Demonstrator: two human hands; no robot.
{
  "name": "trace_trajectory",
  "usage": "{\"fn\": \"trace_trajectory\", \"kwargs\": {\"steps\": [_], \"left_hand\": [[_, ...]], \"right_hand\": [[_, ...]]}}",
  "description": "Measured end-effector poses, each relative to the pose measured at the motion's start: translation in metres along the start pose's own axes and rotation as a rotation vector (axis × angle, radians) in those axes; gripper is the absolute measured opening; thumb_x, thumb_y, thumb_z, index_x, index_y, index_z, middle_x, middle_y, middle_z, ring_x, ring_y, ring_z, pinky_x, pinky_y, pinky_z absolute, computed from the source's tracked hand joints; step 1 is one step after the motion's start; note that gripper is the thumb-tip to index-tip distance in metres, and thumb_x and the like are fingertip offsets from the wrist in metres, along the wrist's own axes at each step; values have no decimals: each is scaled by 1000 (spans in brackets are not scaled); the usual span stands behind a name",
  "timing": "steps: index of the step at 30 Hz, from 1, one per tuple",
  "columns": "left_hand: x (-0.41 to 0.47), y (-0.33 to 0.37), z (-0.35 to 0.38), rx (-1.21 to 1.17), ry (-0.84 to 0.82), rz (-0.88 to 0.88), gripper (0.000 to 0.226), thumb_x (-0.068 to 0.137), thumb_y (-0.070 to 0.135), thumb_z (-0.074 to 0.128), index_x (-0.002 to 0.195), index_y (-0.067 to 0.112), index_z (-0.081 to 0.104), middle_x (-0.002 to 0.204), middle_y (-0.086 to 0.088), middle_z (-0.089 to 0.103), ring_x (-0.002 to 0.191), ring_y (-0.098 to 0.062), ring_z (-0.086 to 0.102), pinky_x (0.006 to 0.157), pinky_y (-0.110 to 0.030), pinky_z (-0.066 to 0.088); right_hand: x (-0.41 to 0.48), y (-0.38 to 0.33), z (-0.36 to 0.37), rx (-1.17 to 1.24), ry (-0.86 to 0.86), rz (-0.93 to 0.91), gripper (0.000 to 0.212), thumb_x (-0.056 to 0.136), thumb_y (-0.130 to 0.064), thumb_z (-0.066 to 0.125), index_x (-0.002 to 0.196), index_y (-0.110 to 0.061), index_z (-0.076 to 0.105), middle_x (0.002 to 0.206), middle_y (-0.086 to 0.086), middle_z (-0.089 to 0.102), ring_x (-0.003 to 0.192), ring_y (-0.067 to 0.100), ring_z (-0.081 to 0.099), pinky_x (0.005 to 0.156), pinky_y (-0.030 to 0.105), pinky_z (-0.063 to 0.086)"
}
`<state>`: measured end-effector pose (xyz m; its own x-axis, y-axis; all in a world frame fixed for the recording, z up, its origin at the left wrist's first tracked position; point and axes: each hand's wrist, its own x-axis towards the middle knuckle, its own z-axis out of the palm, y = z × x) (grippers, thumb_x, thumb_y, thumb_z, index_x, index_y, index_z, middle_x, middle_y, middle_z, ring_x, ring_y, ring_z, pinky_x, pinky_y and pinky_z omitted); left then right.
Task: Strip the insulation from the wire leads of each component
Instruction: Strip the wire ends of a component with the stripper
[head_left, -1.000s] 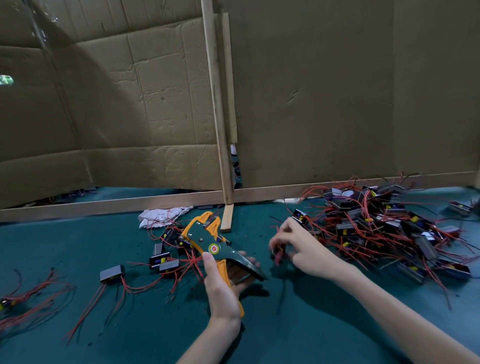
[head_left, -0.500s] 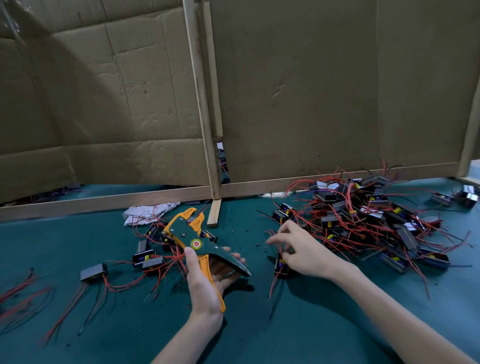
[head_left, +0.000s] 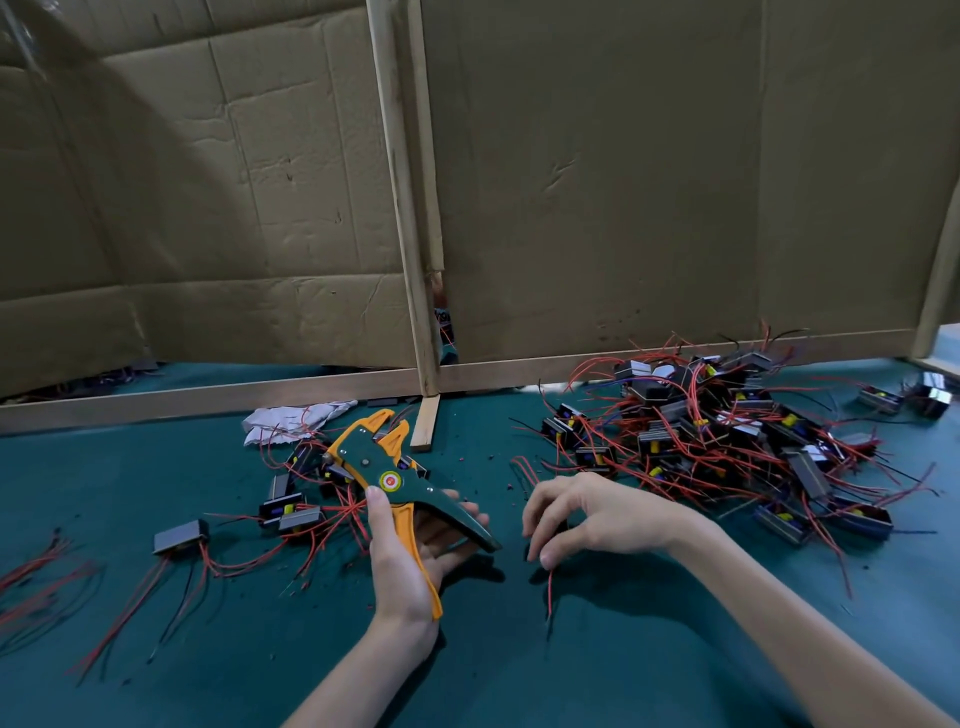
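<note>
A: Where is the wire stripper (head_left: 390, 480)?

B: In the left hand (head_left: 410, 561), raised a little off the green table cover (head_left: 649, 665). The thumb lies on the green body just below the round red and yellow dial, and the fingers curl under the 2 handles, so the grip is closed on the tool. The orange jaws point away from the person and stand apart.

A: And the other hand?

B: The right hand (head_left: 608, 514) is just to the right of the stripper, palm down, fingers curled toward the table. They pinch a component (head_left: 531, 552) that shows only as a dark edge under the fingertips. 1 red lead (head_left: 549, 590) hangs from it down to the cover.

A: The rest of the parts?

B: The big pile of components (head_left: 727, 431), black blocks tangled in red wires, lies to the right of the stripper and farther back, beyond the right hand. A smaller cluster of components (head_left: 291, 512) sits just left of the stripper, with a lone block (head_left: 181, 536) farther left and loose red wires (head_left: 36, 582) farther left again.

A: Anything behind?

B: A crumpled white cloth (head_left: 296, 421) lies behind the stripper to its left. A wooden post (head_left: 410, 234) rises behind it, against the cardboard wall (head_left: 649, 182).
</note>
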<state>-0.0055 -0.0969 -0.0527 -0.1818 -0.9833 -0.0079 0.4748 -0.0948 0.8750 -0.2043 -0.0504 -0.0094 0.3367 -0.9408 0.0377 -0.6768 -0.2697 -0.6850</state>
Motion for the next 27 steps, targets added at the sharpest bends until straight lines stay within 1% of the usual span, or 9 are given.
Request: {"fn": "trace_trajectory", "kwargs": {"steps": [5, 8, 10, 13, 16, 18, 22, 24, 27], "left_hand": [[0, 1, -1, -12, -22, -19, 80, 76, 72, 34, 85, -2, 65, 81, -25, 69, 78, -40, 70, 59, -39, 58], [0, 1, -2, -7, -47, -28, 80, 83, 69, 30, 86, -2, 65, 81, -25, 69, 77, -40, 70, 61, -40, 59], [0, 2, -2, 1, -85, -44, 79, 85, 68, 28, 87, -2, 65, 81, -24, 69, 75, -38, 70, 64, -42, 59], [-1, 6, -2, 30, -162, -103, 80, 80, 68, 32, 88, -4, 66, 81, -25, 68, 73, -38, 69, 64, -43, 59], [-2, 8, -3, 48, -228, -162, 80, 76, 69, 37, 82, -3, 71, 83, -27, 67, 75, -40, 69, 65, -44, 59], [-2, 9, -3, 67, -277, -195, 80, 76, 70, 37, 79, -1, 73, 84, -27, 66, 77, -41, 68, 69, -45, 58], [-3, 10, -4, 109, -376, -272, 83, 78, 72, 34, 83, -2, 72, 84, -28, 65, 78, -41, 67, 69, -45, 56], [-3, 10, -5, 151, -436, -303, 84, 79, 72, 33, 86, -4, 70, 85, -29, 64, 79, -41, 67, 69, -44, 56], [-4, 10, -5, 227, -517, -330, 84, 79, 72, 29, 85, -1, 72, 86, -28, 65, 81, -41, 67, 71, -42, 55]], "right_hand": [[-2, 3, -2, -10, -20, -12, 10, 76, -17, 80, 84, -12, 79, 97, -9, 65, 97, 1, 56, 90, 8, 35], [0, 4, 0, 99, 44, 8, 5, 83, -16, 74, 80, -12, 74, 86, 0, 67, 80, 9, 60, 81, 21, 46], [2, 3, 4, 217, 102, 38, 12, 92, -16, 65, 80, -17, 67, 75, 0, 66, 70, 8, 57, 72, 20, 46], [5, 3, 9, 328, 257, 71, 19, 98, -14, 54, 82, -16, 64, 62, -1, 59, 61, 9, 54, 67, 18, 42], [7, 4, 10, 436, 412, 101, 24, 98, -15, 52, 80, -14, 67, 57, -1, 51, 58, 8, 51, 65, 17, 41], [8, 2, 8, 538, 472, 96, 27, 98, -15, 51, 75, -12, 63, 55, -2, 49, 55, 9, 48, 60, 15, 39], [11, -3, 6, 789, 482, 73, 29, 99, -11, 48, 69, -12, 49, 52, -5, 40, 51, 11, 36, 58, 23, 34], [11, -7, 6, 872, 463, 56, 30, 98, -9, 46, 69, -14, 43, 54, -6, 34, 52, 13, 30, 57, 23, 33], [11, -12, 6, 908, 450, 23, 29, 94, -6, 44, 67, -16, 39, 58, -3, 38, 54, 13, 34, 55, 23, 36]]}}
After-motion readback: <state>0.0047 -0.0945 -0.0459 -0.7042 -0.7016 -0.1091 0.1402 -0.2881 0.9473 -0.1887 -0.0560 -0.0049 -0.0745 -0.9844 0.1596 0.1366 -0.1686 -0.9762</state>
